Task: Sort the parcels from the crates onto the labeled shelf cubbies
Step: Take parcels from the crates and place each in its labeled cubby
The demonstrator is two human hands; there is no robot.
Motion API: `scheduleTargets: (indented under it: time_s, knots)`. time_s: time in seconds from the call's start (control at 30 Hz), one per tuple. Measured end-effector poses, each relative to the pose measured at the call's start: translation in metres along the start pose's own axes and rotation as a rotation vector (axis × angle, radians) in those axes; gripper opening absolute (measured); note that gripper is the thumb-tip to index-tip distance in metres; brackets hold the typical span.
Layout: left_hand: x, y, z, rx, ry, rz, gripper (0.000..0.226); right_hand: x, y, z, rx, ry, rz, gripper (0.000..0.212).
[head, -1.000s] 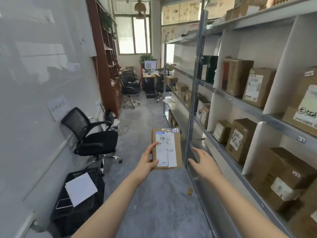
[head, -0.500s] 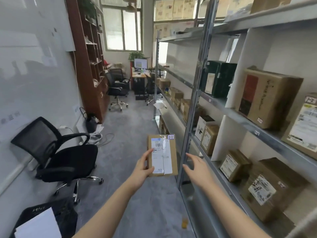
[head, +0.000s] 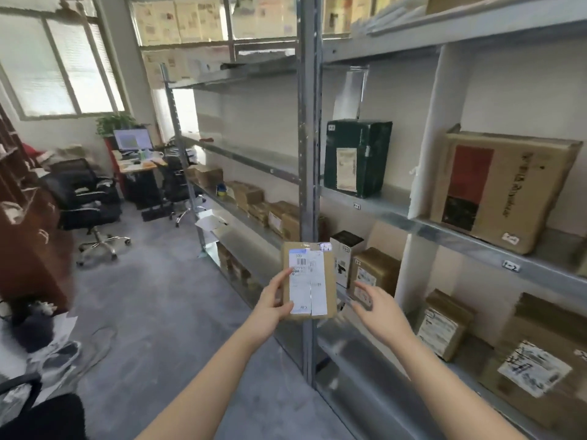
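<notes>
A small flat cardboard parcel (head: pixel 328 281) with a white shipping label is held upright in front of me. My left hand (head: pixel 273 304) grips its left edge, thumb across the label. A short way to the right of the parcel, my right hand (head: pixel 378 308) hovers with fingers spread and holds nothing. Behind them stands the grey metal shelf unit (head: pixel 308 173) with white dividers and small cubby labels (head: pixel 511 266) on the shelf edges. Cubbies hold a dark green parcel (head: pixel 357 157), a large brown box (head: pixel 505 188) and several smaller brown parcels (head: pixel 374 274).
The shelf upright post stands directly behind the parcel. The grey floor aisle (head: pixel 152 300) runs left of the shelves toward black office chairs (head: pixel 85 198), a desk with a monitor (head: pixel 133 139) and a window. A dark wooden cabinet (head: pixel 28 223) lines the left side.
The view has moved forward along the aisle and turned right toward the shelves. The parcel stays in my left hand, and my right hand has stayed close beside it.
</notes>
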State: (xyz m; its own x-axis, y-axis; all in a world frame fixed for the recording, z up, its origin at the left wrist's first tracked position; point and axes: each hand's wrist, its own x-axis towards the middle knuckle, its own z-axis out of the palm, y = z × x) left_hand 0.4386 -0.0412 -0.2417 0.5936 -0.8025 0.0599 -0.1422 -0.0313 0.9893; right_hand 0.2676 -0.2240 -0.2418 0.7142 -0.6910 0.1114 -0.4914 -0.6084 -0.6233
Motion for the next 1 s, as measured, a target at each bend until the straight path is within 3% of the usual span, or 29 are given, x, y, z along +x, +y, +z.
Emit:
scheduleTargets:
  time_s: [0.53, 0.77, 1.0]
  knots:
    - [0.233, 0.075, 0.01, -0.058, -0.448, 0.28, 0.066, 0.11, -0.037, -0.075, -0.063, 0.41, 0.154, 0.043]
    - [0.29, 0.101, 0.037, -0.079, -0.595, 0.373, 0.066, 0.133, -0.047, -0.102, 0.038, 0.537, 0.18, 0.036]
    - [0.323, 0.11, 0.053, -0.08, -0.695, 0.446, 0.065, 0.148, -0.069, -0.096, 0.09, 0.588, 0.244, 0.045]
